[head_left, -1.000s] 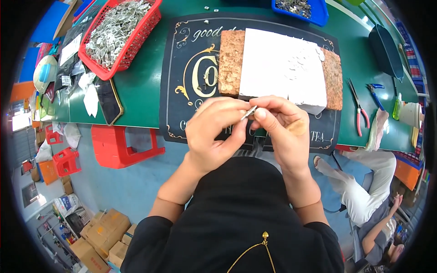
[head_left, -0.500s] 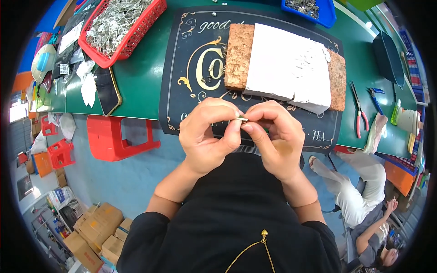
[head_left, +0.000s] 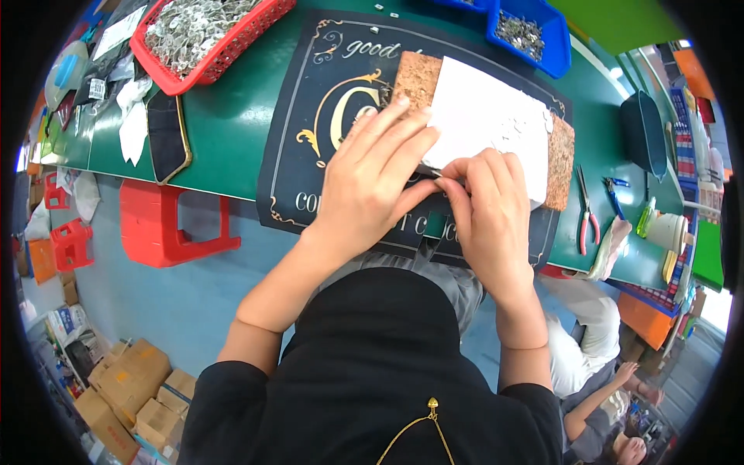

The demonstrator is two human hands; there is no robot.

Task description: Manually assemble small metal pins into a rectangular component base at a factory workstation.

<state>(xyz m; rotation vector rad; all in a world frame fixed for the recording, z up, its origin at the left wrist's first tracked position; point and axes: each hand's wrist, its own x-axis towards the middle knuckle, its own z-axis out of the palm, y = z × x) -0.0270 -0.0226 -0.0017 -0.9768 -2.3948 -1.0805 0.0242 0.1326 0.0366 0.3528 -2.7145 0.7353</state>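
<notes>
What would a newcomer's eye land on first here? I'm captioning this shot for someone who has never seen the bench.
First, the left hand and right hand, pressed together at mid-frame and pinching a small metal piece over the black printed mat. Just beyond them a white sheet lies on a cork board. At the upper left, a red basket of silvery parts stands on the green table.

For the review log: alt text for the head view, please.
Both hands, left hand and right hand, meet over a black mat on a green table, pinching a small metal part between them. A white sheet on cork lies just beyond; a red basket sits far left.
</notes>
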